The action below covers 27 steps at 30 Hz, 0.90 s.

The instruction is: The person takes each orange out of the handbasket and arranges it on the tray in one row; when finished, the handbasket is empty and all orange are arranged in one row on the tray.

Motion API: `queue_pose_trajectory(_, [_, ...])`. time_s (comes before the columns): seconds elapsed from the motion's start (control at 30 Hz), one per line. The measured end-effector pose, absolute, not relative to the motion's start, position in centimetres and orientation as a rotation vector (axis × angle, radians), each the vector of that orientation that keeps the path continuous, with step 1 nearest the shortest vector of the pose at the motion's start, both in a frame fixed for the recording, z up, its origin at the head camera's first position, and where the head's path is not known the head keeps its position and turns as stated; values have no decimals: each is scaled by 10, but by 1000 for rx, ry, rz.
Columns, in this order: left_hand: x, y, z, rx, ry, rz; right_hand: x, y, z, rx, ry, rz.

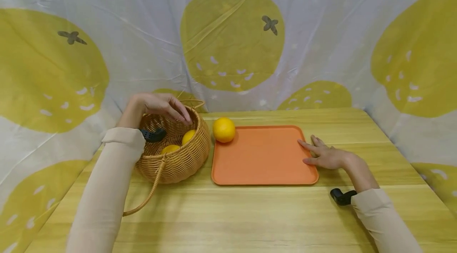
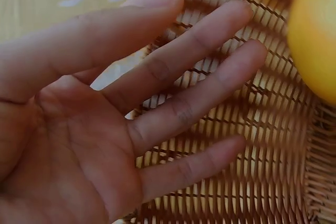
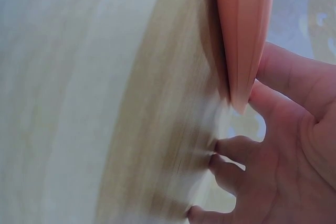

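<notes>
My left hand (image 1: 162,105) hangs over the mouth of a wicker basket (image 1: 187,161), fingers loosely extended and holding nothing. Inside the basket lie two oranges (image 1: 188,137). The left wrist view has that hand's spread fingers against the woven wall, with an orange (image 2: 317,35) just beyond the fingertips. A third orange (image 1: 224,129) sits at the back left corner of an orange-coloured tray (image 1: 264,158). On the tray's right side my right hand (image 1: 325,156) rests with spread fingers; in the right wrist view, its thumb and a finger touch the rim (image 3: 244,40) while other fingertips meet the table.
The basket's front handle (image 1: 156,185) droops onto the wooden table (image 1: 250,217); its other handle (image 1: 200,104) sticks up behind. A cloth (image 1: 143,27) printed with large yellow fruit hangs around the table. Black wrist cameras (image 1: 343,196) are worn on both arms.
</notes>
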<state>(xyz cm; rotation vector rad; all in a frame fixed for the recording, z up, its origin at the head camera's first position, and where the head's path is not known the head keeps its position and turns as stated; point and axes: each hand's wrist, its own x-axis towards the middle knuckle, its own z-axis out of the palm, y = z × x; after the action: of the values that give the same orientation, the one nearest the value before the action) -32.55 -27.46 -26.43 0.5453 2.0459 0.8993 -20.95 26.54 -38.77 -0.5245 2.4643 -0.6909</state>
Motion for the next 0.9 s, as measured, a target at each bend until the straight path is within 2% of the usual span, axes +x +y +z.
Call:
queue_pose_trajectory(0.37, [-336, -253, -280, 508, 1960, 746, -208, 264, -385, -513, 2458, -692])
queue_pose_trajectory(0.9, [-328, -258, -286, 366, 2006, 623, -214, 272, -400, -511, 2469, -687])
